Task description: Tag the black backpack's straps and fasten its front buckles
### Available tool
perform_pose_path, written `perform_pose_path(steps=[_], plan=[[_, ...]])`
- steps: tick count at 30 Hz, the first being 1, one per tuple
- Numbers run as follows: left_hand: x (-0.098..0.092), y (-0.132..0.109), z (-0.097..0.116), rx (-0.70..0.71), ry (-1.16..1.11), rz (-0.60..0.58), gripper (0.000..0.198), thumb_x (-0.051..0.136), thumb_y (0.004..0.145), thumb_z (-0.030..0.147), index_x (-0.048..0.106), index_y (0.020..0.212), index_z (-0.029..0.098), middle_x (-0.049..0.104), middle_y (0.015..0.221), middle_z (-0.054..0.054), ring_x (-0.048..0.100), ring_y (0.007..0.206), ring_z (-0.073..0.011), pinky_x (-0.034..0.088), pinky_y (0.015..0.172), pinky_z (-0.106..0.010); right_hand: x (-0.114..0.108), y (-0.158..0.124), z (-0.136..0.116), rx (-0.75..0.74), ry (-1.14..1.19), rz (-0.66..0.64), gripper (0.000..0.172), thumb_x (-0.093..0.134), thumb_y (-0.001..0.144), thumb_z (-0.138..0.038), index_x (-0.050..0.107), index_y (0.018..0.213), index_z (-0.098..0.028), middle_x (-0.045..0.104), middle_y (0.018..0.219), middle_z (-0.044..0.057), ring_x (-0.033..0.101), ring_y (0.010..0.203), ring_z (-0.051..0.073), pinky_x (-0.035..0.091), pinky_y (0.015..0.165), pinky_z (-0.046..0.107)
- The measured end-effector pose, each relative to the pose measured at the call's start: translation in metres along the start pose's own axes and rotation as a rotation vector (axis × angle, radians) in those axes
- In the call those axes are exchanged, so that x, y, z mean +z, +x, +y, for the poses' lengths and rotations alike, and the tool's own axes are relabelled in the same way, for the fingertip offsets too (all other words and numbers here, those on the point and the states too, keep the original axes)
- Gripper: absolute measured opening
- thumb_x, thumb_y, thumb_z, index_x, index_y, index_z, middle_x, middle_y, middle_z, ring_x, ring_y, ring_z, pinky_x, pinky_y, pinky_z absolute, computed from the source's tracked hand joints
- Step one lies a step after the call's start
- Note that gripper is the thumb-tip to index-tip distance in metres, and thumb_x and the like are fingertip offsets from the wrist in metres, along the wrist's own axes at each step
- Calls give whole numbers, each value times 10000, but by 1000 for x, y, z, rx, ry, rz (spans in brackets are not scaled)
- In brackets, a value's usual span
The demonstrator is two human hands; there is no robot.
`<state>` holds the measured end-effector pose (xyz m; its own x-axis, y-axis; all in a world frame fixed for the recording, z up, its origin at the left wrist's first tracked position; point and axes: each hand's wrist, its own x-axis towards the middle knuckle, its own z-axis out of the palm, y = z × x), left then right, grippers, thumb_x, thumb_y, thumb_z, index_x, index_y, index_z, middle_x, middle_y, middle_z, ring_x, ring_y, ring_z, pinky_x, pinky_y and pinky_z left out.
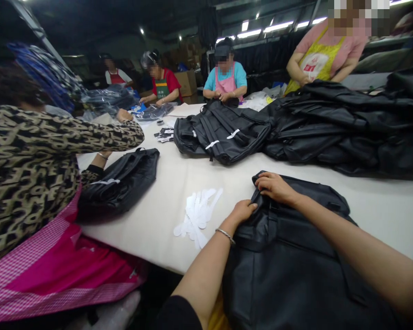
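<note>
A black backpack (296, 261) lies in front of me, partly over the near edge of the table. My left hand (243, 211), with a braided bracelet at the wrist, grips the left side of its top edge. Just beyond it my right hand (275, 187) has its fingers curled over the same top corner. The fingertips of both hands are partly hidden by the black material. To the left of my left hand, a loose pile of white paper strips (198, 213) rests on the table.
Finished-looking black backpacks (223, 130) with white strips on their straps lie across the pale table (151, 238). More black bags (347, 128) are heaped at the right. A co-worker in a patterned top (37, 151) leans over another backpack (124, 183) at the left. Other people stand behind the table.
</note>
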<state>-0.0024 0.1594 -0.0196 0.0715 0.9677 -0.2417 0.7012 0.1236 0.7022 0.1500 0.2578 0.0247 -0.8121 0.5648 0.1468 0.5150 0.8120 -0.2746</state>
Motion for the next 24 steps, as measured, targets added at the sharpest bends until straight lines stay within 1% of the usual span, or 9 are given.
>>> perform_pose_path(steps=[2,5,7,10,13,15,17,20,24], plan=[[-2,10,-2,-50,-5,-37,334,392,769,382,614,872,156,649,824,-46,574,731,-157,428,648,-244,11,0,-4,46,-103,54,112,528,697,-233,591,790,-222,530,1117,23,321,1149,261,261,945,448],[-4,28,3,-69,-2,-4,383,461,716,437,601,930,152,642,911,-70,574,796,-182,426,671,-255,23,-8,-8,209,-131,183,319,510,726,-281,537,1037,-215,407,1256,71,294,1179,269,290,942,440],[-2,40,7,-134,-16,6,413,503,677,472,606,919,154,642,922,-77,579,804,-189,425,663,-251,24,-23,-12,353,-106,290,423,472,757,-330,464,1146,-165,390,1253,123,329,1161,259,316,942,409],[8,54,9,-268,-30,26,354,536,667,414,621,854,127,646,891,-107,591,783,-197,418,635,-250,22,-62,-22,492,-99,390,409,398,799,-355,471,1126,-121,457,1165,152,396,1107,239,330,947,369],[20,56,5,-298,-36,80,336,496,705,380,598,917,139,632,949,-106,585,832,-196,414,647,-254,32,-111,-34,485,-142,320,373,373,815,-343,485,1105,-137,498,1126,132,428,1072,223,339,944,362],[26,55,5,-278,-29,165,355,469,723,395,564,988,179,622,991,-80,571,880,-191,412,676,-255,48,-139,-39,476,-186,251,376,364,821,-338,488,1109,-130,509,1119,132,442,1059,228,353,927,374],[26,56,8,-247,-6,247,343,451,734,399,562,989,200,624,987,-75,566,896,-194,410,694,-259,68,-155,-40,484,-235,235,393,357,824,-338,490,1119,-115,503,1133,141,439,1064,241,362,912,392],[22,67,18,-203,31,278,290,433,746,369,601,905,194,636,946,-94,576,872,-198,407,685,-256,88,-160,-39,512,-290,281,400,351,824,-317,487,1133,-101,482,1165,149,415,1091,250,349,920,403],[20,79,28,-169,64,306,283,398,770,338,613,873,185,635,943,-111,575,878,-198,397,677,-249,91,-151,-41,548,-268,282,398,349,825,-288,485,1148,-99,466,1191,147,384,1126,243,319,953,391]])
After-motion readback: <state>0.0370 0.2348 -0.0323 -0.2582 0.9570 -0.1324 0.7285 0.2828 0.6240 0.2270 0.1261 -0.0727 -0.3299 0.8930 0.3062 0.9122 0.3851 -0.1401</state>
